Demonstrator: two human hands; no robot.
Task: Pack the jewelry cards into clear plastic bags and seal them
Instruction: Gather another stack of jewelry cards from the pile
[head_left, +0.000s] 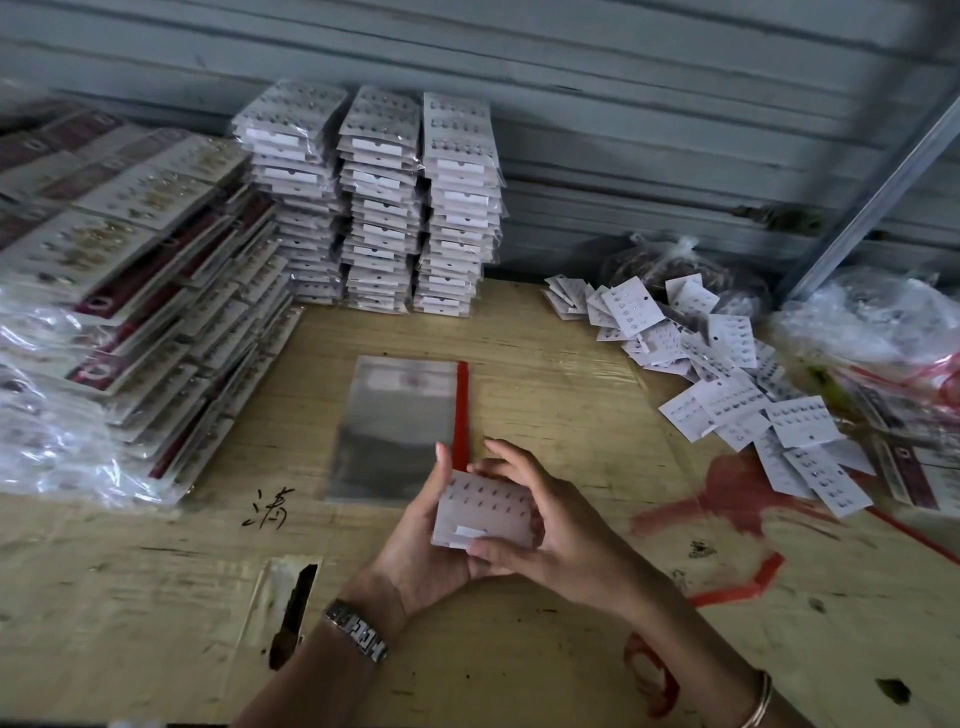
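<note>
The grip is two-handed on one jewelry card (480, 512): the left hand (415, 540) cradles it from beneath, and the right hand (550, 525) pinches its far and near edges. It looks sleeved, though blur leaves that unsure, so sealing seems in hand. The next move calls for one of the clear bags (395, 415) just beyond the grip and one of the loose cards (727, 395) to its right.
</note>
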